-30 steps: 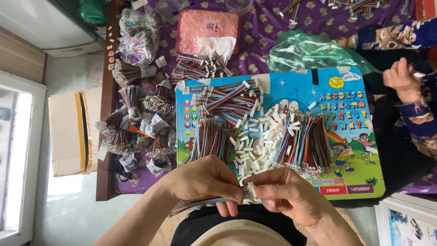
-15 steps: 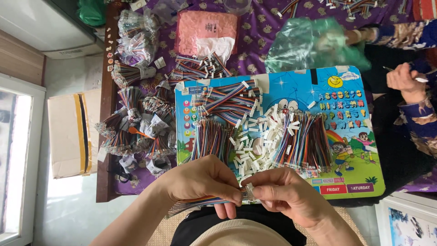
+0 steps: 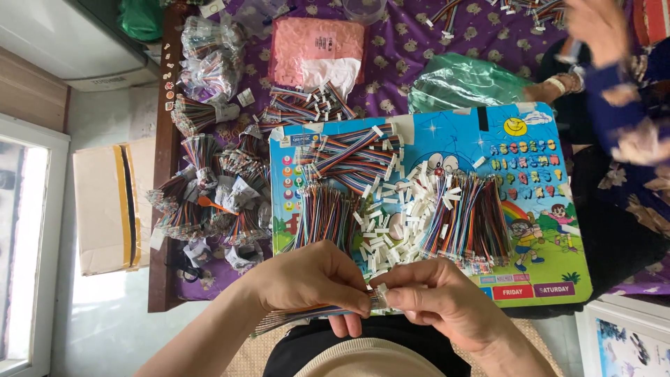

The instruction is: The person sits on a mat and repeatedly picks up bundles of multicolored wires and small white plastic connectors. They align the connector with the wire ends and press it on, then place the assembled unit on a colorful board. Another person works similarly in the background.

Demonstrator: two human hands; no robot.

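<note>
Left hand (image 3: 317, 279) clenched around a flat multicoloured ribbon cable (image 3: 296, 318); cable runs from under the fingers toward lower left, just above the person's lap. Right hand (image 3: 436, 300) pinches a small white connector housing (image 3: 380, 294) at the cable's end, thumb and forefinger closed on it. Both hands touch at the fingertips, near edge of the work surface.

Just beyond the hands: colourful cartoon play board (image 3: 544, 181) lying flat, carrying a pile of loose white connector housings (image 3: 391, 216), flanked by bundles of cut ribbon cable, one at left (image 3: 324, 213), one at right (image 3: 467, 223).

Purple patterned cloth (image 3: 412, 52) under the board. Bagged cable bundles (image 3: 209, 174) stacked along its left side. Another person's hand (image 3: 593, 24), blurred, at top right.
</note>
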